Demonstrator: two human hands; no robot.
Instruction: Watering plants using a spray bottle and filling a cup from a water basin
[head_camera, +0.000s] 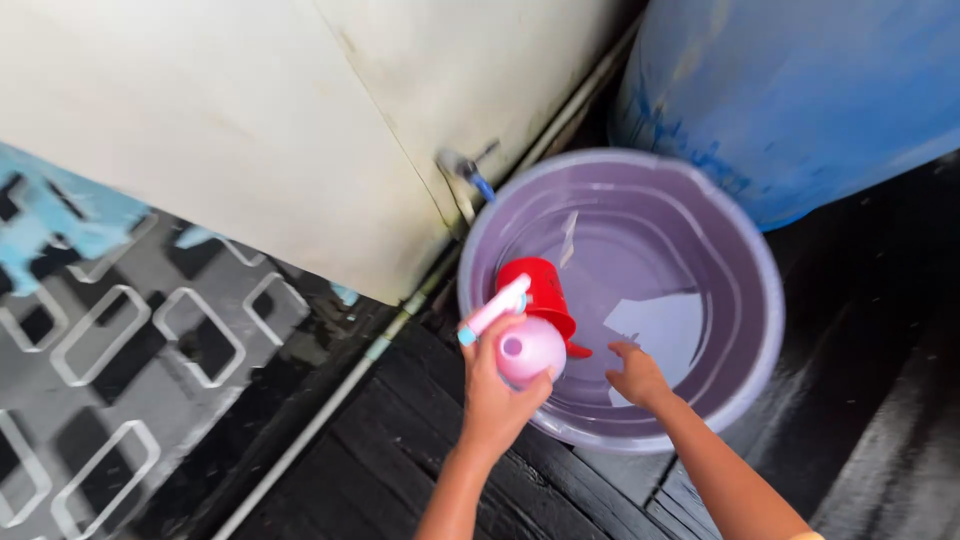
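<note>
My left hand (492, 400) grips a round pink bottle (528, 350) at the near rim of a purple plastic basin (740, 260); a pink stick with a blue tip (495, 308) rises from the same grip. A red scoop (538, 288) sits in the basin just behind the bottle, its handle pointing toward my right hand. My right hand (637, 376) reaches over the near rim, fingers curled, close to the red handle and holding nothing I can see. The basin holds shallow water.
A tap with a blue spout (470, 170) sticks out of the pale wall (250, 130) above the basin. A large blue barrel (800, 90) stands behind it. Wet dark planks (400, 450) lie underfoot; a grey patterned mat (120, 350) lies at left.
</note>
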